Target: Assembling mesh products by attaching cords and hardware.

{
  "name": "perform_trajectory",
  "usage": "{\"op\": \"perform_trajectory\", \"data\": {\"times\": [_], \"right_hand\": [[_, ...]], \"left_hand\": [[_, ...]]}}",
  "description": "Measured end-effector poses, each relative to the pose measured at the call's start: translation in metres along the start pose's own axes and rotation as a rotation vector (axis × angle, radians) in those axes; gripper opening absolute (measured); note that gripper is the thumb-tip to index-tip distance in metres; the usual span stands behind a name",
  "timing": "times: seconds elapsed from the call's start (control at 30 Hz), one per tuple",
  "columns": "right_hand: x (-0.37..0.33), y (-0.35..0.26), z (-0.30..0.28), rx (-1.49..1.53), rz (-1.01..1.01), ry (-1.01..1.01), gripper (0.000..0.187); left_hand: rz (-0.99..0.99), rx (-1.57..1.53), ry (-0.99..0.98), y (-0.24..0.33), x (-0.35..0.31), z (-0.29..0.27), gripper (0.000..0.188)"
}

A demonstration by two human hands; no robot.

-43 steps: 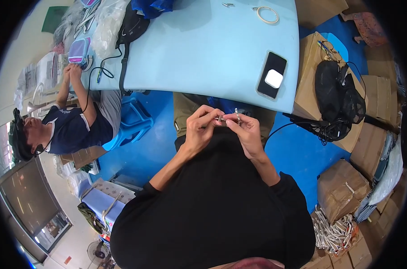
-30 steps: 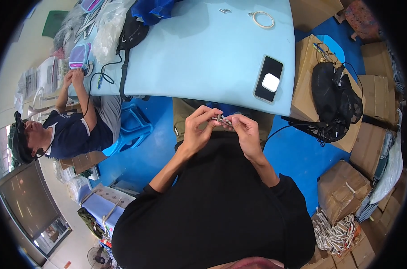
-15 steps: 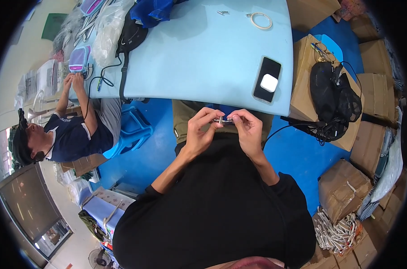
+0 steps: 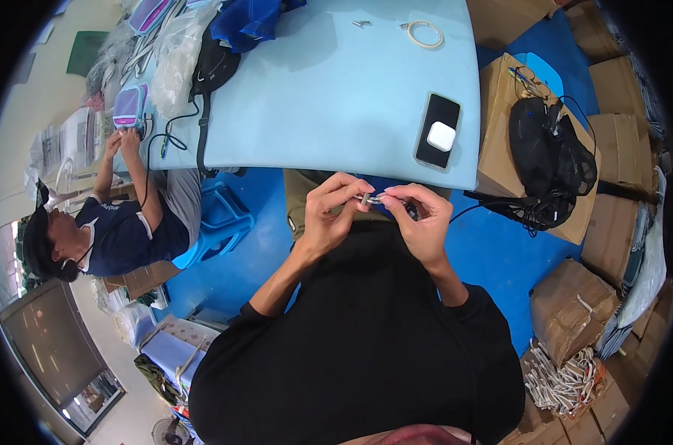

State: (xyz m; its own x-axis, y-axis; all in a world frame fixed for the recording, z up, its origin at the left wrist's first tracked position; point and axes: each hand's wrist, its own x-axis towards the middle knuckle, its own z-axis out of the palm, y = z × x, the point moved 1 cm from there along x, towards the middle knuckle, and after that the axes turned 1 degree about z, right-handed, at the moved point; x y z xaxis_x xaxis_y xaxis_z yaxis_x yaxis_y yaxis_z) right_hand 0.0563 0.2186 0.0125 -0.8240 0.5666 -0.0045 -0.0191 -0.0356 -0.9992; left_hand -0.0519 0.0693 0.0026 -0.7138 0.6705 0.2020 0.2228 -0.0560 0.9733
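My left hand (image 4: 330, 213) and my right hand (image 4: 422, 220) meet in front of my chest, just below the near edge of the light blue table (image 4: 329, 89). Between their fingertips they pinch a small silvery metal piece (image 4: 371, 199). A dark part shows by my right fingers, but what it is stays unclear. Both hands are closed around the piece.
A black phone (image 4: 436, 130) with a small white case (image 4: 441, 136) on it lies near the table's edge. A white ring (image 4: 425, 34) lies farther back. Another person (image 4: 103, 230) sits at the left. Cardboard boxes (image 4: 500, 111) and a black bag (image 4: 548, 163) stand at the right.
My hands stay together on the small piece, with only slight finger movements. The view has shifted a little, so the table sits slightly higher in the picture.
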Motion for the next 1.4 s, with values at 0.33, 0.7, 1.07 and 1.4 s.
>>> {"op": "perform_trajectory", "data": {"times": [0.33,0.7,1.07,1.4], "right_hand": [[-0.005,-0.001,0.005,-0.052,-0.155,0.086,0.011],[-0.004,-0.006,0.005,-0.244,-0.313,0.125,0.013],[-0.004,-0.013,0.006,-0.382,-0.458,0.094,0.017],[-0.006,-0.014,0.002,-0.265,-0.210,0.019,0.014]], "left_hand": [[-0.017,-0.059,0.027,-0.003,-0.005,0.006,0.034],[-0.034,-0.072,0.054,-0.012,-0.013,0.013,0.031],[0.052,0.130,0.069,-0.008,-0.012,0.009,0.032],[0.066,0.138,0.056,-0.007,-0.013,0.008,0.035]]}}
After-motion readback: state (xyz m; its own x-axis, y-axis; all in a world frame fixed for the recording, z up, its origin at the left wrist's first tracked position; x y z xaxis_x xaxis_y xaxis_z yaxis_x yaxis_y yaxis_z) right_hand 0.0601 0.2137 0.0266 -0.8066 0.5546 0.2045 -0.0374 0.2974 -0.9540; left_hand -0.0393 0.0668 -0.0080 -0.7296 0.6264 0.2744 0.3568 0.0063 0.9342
